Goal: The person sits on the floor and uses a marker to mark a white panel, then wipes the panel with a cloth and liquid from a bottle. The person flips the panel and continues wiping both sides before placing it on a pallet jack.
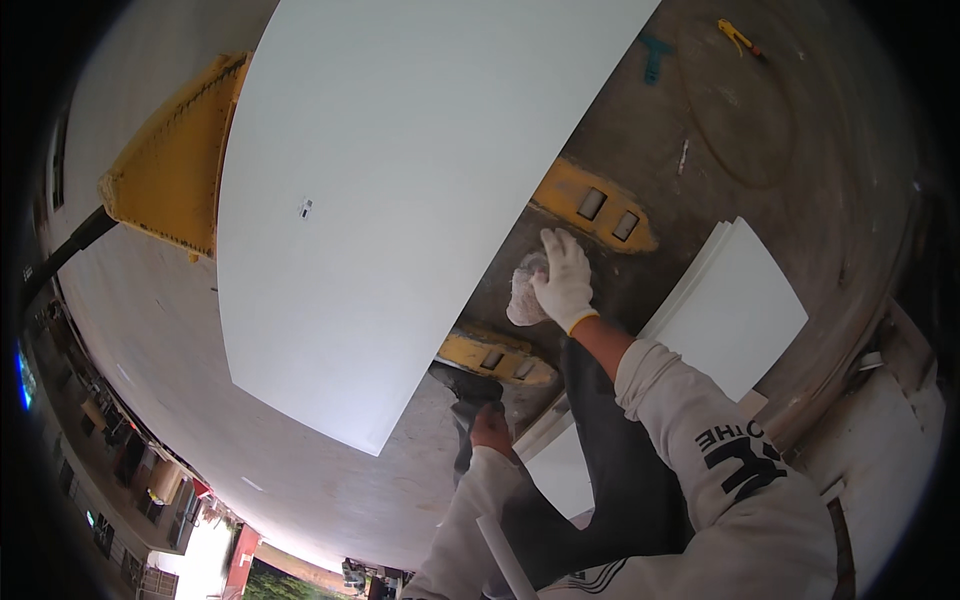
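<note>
My right hand, in a white knit glove with an orange cuff, grips a crumpled whitish cloth beside the right edge of a large pale panel. That panel lies flat across the yellow forks of a pallet truck, one fork tip sticking out past the edge beyond my hand and another fork tip nearer me. Low down by my leg and the near fork is my left hand. Its fingers merge with dark shapes there, so what they do cannot be made out.
At left stands the pallet truck's yellow body with a dark handle. Stacked pale boards lie to my right. Farther off on the floor are a yellow air blow gun with a hose and a teal tool. A small label sits on the panel.
</note>
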{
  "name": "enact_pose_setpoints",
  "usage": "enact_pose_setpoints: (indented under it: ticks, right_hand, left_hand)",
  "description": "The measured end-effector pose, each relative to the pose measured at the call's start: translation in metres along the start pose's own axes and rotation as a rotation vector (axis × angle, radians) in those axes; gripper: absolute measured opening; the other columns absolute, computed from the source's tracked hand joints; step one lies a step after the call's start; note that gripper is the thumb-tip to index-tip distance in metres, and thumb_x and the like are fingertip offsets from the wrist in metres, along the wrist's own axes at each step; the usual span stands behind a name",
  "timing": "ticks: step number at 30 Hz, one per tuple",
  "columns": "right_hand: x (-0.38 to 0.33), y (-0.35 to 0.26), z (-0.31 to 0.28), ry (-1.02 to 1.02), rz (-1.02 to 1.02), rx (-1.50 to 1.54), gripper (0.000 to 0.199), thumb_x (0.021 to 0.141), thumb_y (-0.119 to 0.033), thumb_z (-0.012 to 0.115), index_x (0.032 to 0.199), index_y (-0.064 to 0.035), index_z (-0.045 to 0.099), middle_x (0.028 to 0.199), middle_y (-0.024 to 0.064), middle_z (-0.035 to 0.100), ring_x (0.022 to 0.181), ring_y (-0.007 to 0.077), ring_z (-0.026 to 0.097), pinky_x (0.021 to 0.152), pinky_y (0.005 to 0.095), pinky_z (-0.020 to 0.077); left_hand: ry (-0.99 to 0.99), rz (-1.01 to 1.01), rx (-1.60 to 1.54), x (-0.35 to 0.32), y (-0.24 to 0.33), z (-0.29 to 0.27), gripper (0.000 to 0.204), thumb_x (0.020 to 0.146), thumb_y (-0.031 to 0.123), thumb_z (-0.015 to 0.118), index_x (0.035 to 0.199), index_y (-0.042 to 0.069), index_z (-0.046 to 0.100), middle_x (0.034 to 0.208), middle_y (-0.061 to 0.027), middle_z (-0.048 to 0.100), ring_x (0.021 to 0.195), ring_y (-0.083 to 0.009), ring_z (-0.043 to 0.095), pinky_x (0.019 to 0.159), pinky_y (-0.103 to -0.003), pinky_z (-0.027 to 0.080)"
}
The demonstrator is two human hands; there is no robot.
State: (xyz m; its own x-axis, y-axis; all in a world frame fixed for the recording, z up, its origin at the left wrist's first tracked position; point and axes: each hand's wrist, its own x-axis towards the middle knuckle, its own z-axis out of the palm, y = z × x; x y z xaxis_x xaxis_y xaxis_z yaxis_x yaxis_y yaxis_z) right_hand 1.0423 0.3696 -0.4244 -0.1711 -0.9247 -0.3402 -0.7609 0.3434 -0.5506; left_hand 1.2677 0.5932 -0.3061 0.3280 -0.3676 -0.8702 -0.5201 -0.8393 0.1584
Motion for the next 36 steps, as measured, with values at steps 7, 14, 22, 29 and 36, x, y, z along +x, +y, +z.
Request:
enact_pose_setpoints:
  ticks: [7, 14, 22, 29, 36]
  right_hand:
    - [0.153, 0.028, 0.019, -0.229, 0.810, 1.295, 0.028, 0.097, -0.020, 0.064, 0.121, -0.0072, 0.057, 0.115, 0.0073, 0.060, 0.100, 0.0282, 0.064, 0.091, 0.0428, 0.0549]
    - [0.181, 0.018, 0.053, -0.112, 0.841, 1.239, 0.043, 0.101, -0.030, 0.064, 0.136, -0.0085, 0.052, 0.133, 0.0074, 0.057, 0.119, 0.0268, 0.057, 0.104, 0.0535, 0.0485]
    - [0.138, 0.003, 0.001, -0.129, 0.861, 1.218, 0.044, 0.101, -0.027, 0.063, 0.139, -0.0090, 0.048, 0.133, 0.0098, 0.056, 0.120, 0.0303, 0.057, 0.102, 0.0560, 0.0495]
    - [0.099, 0.008, -0.067, -0.195, 0.825, 1.137, 0.048, 0.101, -0.031, 0.064, 0.139, -0.0085, 0.047, 0.131, 0.0112, 0.056, 0.117, 0.0303, 0.058, 0.095, 0.0555, 0.0524]
    - [0.046, -0.020, -0.133, -0.214, 0.832, 1.132, 0.045, 0.102, -0.024, 0.060, 0.140, -0.0068, 0.045, 0.129, 0.0134, 0.055, 0.115, 0.0323, 0.059, 0.091, 0.0571, 0.0534]
  left_hand:
    - [0.326, 0.189, 0.825, 0.195, 0.035, -0.020, 0.083, 0.087, 0.011, 0.059, 0.160, 0.007, 0.019, 0.169, -0.0179, 0.008, 0.156, -0.0392, 0.005, 0.124, -0.056, 0.006]
    - [0.717, 0.332, 0.820, 0.275, 0.002, 0.000, 0.084, 0.087, -0.001, 0.052, 0.161, 0.011, 0.015, 0.167, -0.0244, 0.007, 0.153, -0.0498, 0.003, 0.114, -0.077, 0.007]
    - [0.467, 0.183, 0.752, 0.206, 0.000, -0.016, 0.080, 0.091, 0.000, 0.049, 0.162, 0.015, 0.015, 0.167, -0.0244, 0.004, 0.153, -0.0512, 0.002, 0.112, -0.080, 0.009]
    - [0.556, 0.297, 0.780, 0.131, -0.005, -0.005, 0.070, 0.090, 0.003, 0.049, 0.157, 0.012, 0.032, 0.166, -0.0254, 0.014, 0.152, -0.0510, 0.008, 0.111, -0.079, 0.018]
    - [0.389, 0.260, 0.725, 0.060, -0.022, -0.022, 0.079, 0.092, 0.007, 0.049, 0.161, 0.012, 0.012, 0.167, -0.0246, 0.003, 0.153, -0.0498, -0.002, 0.113, -0.078, 0.007]
